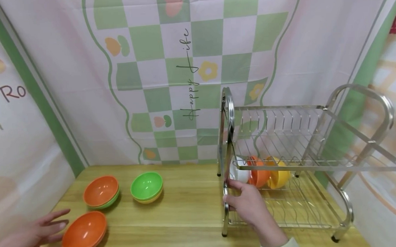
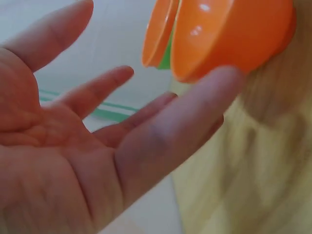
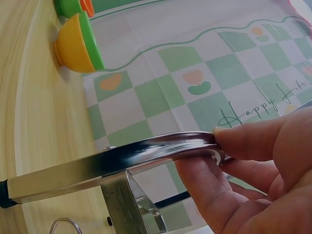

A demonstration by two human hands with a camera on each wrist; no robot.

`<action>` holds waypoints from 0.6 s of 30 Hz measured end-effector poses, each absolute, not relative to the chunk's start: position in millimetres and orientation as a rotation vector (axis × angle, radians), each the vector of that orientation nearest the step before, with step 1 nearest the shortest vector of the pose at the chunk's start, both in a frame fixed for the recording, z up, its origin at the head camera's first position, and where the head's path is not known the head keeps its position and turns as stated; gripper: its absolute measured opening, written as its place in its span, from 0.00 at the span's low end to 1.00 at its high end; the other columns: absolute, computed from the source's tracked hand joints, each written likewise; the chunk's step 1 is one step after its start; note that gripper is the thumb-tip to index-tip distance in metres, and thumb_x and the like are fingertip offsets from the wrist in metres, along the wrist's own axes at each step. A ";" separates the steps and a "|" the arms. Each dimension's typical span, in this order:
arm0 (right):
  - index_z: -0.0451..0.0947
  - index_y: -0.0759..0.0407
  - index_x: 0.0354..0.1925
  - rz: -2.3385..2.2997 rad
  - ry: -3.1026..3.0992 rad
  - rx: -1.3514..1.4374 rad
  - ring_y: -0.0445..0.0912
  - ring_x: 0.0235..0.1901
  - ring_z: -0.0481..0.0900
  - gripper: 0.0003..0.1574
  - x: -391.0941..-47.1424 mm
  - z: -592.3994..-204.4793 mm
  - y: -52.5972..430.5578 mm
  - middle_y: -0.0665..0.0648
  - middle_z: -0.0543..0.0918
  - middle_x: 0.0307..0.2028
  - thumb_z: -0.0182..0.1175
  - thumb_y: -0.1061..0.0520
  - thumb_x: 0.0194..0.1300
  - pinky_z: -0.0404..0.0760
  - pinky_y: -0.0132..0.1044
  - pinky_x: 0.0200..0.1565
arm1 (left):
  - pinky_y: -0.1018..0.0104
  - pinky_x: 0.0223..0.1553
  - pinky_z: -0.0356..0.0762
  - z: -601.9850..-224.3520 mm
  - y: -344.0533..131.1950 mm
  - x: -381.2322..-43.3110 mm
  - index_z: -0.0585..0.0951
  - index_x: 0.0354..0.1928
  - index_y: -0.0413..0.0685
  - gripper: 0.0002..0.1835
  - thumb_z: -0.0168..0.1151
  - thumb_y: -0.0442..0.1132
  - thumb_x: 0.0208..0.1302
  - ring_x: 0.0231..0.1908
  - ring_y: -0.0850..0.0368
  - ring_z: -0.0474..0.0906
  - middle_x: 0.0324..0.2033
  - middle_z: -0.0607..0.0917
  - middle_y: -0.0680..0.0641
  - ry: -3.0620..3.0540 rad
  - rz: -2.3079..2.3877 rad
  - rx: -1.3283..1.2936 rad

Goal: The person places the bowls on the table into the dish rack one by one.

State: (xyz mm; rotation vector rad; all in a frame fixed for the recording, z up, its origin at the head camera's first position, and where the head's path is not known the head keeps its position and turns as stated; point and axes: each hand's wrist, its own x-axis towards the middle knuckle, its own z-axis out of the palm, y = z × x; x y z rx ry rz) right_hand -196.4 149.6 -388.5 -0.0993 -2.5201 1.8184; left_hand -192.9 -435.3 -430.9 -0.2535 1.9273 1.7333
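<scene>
two hands are well apart. the right hand (image 1: 249,202) pinches the curved side tube (image 3: 141,152) of the metal rack (image 1: 319,167) between thumb and fingers, probably to steady the frame. the left hand (image 1: 40,235) has its fingers spread beside the single orange bowl (image 1: 85,233), as if shaped to its wide rim (whether any fingertip touches, i cannot tell). on the table (image 1: 176,227), an orange-and-green pair (image 1: 101,190) and a green-and-yellow pair (image 1: 147,186) sit nested, likely saving room; a white bowl (image 1: 241,176), a red-orange bowl (image 1: 261,178) and a yellow bowl (image 1: 281,177) lean on edge in the rack's lower tier, seemingly propped by its wires.
</scene>
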 end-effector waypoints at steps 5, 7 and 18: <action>0.73 0.65 0.66 1.821 -2.522 -0.103 0.49 0.30 0.84 0.35 -196.0 -388.2 150.1 0.66 0.75 0.62 0.66 0.69 0.59 0.87 0.42 0.34 | 0.34 0.60 0.68 -440.5 -447.1 -189.9 0.77 0.60 0.71 0.22 0.40 0.35 0.81 0.56 0.39 0.76 0.55 0.77 0.50 1.532 1.927 -0.007; 0.73 0.65 0.66 1.819 -2.524 -0.106 0.49 0.29 0.84 0.35 -196.0 -388.2 150.2 0.66 0.75 0.62 0.66 0.69 0.59 0.87 0.42 0.34 | 0.34 0.62 0.64 -442.8 -447.2 -188.6 0.81 0.54 0.74 0.26 0.36 0.34 0.82 0.58 0.39 0.75 0.54 0.77 0.56 1.383 1.959 0.045; 0.73 0.65 0.66 1.844 -2.515 -0.101 0.49 0.30 0.84 0.35 -197.0 -388.1 149.6 0.66 0.75 0.62 0.66 0.69 0.60 0.87 0.44 0.35 | 0.35 0.65 0.57 -458.7 -446.2 -185.5 0.79 0.61 0.71 0.30 0.30 0.32 0.81 0.62 0.38 0.71 0.57 0.76 0.56 1.209 1.984 0.159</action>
